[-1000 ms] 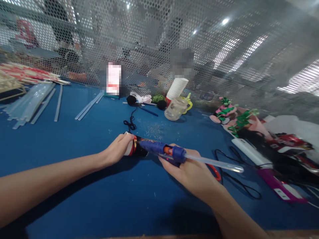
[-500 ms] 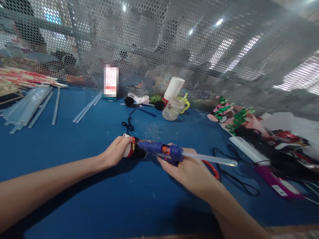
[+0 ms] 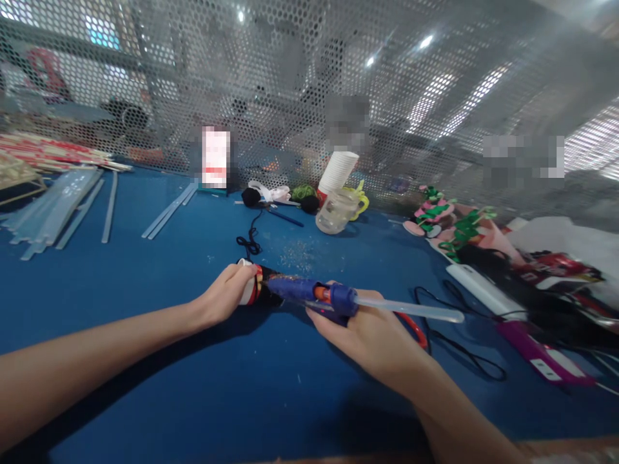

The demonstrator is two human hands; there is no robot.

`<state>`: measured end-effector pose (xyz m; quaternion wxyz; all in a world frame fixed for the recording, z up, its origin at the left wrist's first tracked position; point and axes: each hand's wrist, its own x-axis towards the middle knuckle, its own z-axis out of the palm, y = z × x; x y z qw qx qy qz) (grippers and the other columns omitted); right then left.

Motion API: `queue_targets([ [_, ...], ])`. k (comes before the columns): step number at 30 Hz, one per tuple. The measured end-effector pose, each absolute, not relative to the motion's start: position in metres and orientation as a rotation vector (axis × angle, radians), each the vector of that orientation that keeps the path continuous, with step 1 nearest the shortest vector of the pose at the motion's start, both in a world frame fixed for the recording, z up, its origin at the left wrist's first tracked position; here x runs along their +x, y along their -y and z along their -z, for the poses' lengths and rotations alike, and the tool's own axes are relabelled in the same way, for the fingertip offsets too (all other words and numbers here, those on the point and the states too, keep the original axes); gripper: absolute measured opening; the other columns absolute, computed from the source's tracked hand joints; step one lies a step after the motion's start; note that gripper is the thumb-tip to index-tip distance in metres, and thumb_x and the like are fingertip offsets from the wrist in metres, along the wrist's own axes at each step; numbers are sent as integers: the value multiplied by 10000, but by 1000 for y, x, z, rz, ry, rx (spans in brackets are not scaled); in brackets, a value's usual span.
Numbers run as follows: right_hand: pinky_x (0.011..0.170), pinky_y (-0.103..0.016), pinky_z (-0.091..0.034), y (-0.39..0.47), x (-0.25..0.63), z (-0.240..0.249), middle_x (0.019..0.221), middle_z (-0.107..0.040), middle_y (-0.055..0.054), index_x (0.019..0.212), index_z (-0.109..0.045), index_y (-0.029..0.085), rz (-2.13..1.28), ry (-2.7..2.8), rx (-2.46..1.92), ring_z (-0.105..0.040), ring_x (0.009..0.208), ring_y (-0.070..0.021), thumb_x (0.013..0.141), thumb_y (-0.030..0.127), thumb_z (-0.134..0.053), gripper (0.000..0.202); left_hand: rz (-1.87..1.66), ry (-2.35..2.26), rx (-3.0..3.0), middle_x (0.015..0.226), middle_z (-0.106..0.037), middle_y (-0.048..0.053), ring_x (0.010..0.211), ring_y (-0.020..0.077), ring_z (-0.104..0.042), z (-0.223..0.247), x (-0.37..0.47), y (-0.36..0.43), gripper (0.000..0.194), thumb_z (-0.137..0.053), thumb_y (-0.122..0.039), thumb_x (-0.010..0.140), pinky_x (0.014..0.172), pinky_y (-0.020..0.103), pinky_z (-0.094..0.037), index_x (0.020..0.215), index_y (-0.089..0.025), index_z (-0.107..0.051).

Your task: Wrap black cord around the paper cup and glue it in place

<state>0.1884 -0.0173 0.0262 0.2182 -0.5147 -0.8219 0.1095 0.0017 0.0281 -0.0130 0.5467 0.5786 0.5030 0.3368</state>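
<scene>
My left hand is closed around a paper cup lying on its side, white with a red band and partly wound with black yarn. My right hand grips a blue hot glue gun whose tip is at the black-wound part of the cup. Whether the tip touches it, I cannot tell. A clear glue stick sticks out of the gun's back end. A strand of black yarn runs from beside the cup to a black yarn ball. Behind my right hand a red scissors handle shows partly.
Spare glue sticks lie left on the blue table. A phone, a clear mug and stacked paper cups stand at the back. A purple and white power strip and felt flowers are on the right.
Both hands, the cup and the glue gun stay almost in place. The back of the gun and its glue stick have shifted very slightly to the right.
</scene>
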Motion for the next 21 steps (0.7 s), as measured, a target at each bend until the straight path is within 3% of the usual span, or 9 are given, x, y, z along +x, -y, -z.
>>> queue_targets([
  [13, 454, -219, -329, 19, 185, -30, 521, -494, 33, 584, -435, 197, -304, 2240, -1491, -421, 454, -102, 730, 192, -449, 146, -855, -1201, 1388, 511, -509, -1, 491, 143, -458, 15, 2, -29, 309, -326, -341, 695, 448, 232, -340, 612, -131, -536],
  [21, 473, -206, -335, 20, 184, -26, 575, -518, 27, 600, -442, 194, -270, 2265, -1439, -467, 497, -101, 726, 180, -457, 127, -909, -1162, 1196, 495, -484, -1, 471, 127, -460, 16, 4, -31, 240, -352, -312, 680, 432, 215, -337, 559, -151, -482],
])
